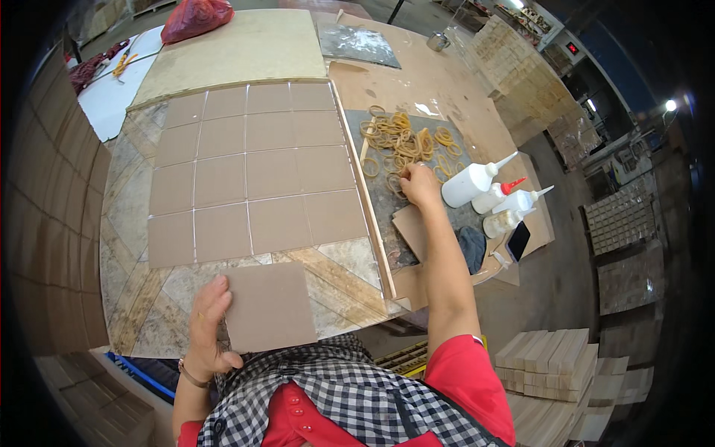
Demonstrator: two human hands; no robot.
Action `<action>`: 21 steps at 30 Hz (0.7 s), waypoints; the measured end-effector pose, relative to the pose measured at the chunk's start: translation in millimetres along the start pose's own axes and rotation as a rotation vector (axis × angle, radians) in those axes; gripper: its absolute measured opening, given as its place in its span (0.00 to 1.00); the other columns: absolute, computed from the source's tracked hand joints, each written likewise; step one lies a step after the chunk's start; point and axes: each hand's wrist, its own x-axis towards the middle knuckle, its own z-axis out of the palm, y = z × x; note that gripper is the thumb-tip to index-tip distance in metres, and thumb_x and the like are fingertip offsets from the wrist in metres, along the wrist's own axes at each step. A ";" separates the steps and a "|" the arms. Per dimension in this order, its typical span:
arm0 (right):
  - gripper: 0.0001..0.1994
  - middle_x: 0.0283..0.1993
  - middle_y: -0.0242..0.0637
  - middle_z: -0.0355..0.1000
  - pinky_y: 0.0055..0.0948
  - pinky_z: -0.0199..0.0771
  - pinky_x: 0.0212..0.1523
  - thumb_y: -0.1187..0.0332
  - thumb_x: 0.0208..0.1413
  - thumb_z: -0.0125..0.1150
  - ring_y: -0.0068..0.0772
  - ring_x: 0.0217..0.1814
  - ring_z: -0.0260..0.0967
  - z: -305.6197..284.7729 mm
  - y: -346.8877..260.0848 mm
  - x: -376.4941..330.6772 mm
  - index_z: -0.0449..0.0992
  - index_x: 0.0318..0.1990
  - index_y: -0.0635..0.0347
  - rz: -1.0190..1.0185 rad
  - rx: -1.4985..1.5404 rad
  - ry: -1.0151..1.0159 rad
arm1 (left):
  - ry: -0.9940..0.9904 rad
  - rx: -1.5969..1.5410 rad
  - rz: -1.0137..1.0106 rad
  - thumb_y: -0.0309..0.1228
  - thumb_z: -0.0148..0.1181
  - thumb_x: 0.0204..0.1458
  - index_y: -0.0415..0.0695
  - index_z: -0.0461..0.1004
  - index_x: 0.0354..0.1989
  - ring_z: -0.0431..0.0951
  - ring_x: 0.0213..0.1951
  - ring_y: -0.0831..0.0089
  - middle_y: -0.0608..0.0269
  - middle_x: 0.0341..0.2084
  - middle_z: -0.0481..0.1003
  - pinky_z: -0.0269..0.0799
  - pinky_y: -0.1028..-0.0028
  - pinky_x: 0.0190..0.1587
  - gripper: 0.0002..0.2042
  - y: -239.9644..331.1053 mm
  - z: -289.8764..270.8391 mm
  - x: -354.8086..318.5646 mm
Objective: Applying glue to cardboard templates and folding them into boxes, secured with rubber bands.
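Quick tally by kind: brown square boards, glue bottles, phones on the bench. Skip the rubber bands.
Brown square boards: 17, that is 16 laid in a four-by-four grid plus 1 loose board under the left hand.
Glue bottles: 4, lying by the right hand.
Phones: 1.
Total: 22

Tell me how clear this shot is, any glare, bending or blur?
Head view: sharp in the middle, on the right hand at the rubber bands; straight table edges bow toward the dark fisheye rim; a lamp flares at upper right; left hand on the cardboard square is clear.
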 end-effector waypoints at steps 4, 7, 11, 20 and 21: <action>0.07 0.34 0.46 0.74 0.43 0.70 0.41 0.69 0.47 0.57 0.50 0.39 0.72 -12.6 -5.0 -6.2 0.73 0.34 0.61 0.030 0.131 0.107 | 0.100 -0.096 -0.064 0.67 0.41 0.50 0.36 0.60 0.58 0.66 0.56 0.50 0.47 0.54 0.68 0.58 0.55 0.58 0.43 8.4 -1.9 9.3; 0.07 0.29 0.45 0.74 0.40 0.70 0.36 0.70 0.49 0.56 0.47 0.33 0.72 -23.8 -16.5 -10.9 0.71 0.34 0.61 0.054 0.318 0.159 | 0.139 -0.065 -0.054 0.60 0.43 0.54 0.36 0.59 0.58 0.68 0.53 0.52 0.50 0.48 0.73 0.60 0.56 0.57 0.37 8.9 -5.8 12.3; 0.05 0.23 0.43 0.70 0.31 0.68 0.28 0.71 0.51 0.55 0.34 0.24 0.69 -42.4 -64.7 -27.1 0.70 0.34 0.61 -0.012 0.634 0.106 | 0.188 -0.086 -0.154 0.41 0.54 0.54 0.35 0.57 0.59 0.73 0.49 0.59 0.52 0.42 0.76 0.62 0.63 0.56 0.29 10.7 -7.9 20.9; 0.07 0.21 0.43 0.71 0.37 0.70 0.26 0.71 0.53 0.56 0.44 0.25 0.72 -70.2 -259.6 -149.0 0.68 0.38 0.59 -0.821 0.743 -0.273 | 0.167 -0.178 -0.239 0.28 0.62 0.46 0.36 0.63 0.54 0.78 0.35 0.63 0.54 0.30 0.77 0.71 0.70 0.42 0.25 39.6 -30.3 52.5; 0.07 0.22 0.44 0.71 0.39 0.71 0.27 0.71 0.53 0.56 0.47 0.27 0.73 -67.5 -264.4 -151.7 0.68 0.38 0.59 -0.864 0.784 -0.280 | 0.172 -0.135 -0.224 0.28 0.61 0.46 0.36 0.65 0.50 0.78 0.34 0.63 0.54 0.29 0.76 0.71 0.71 0.40 0.22 36.2 -30.0 53.3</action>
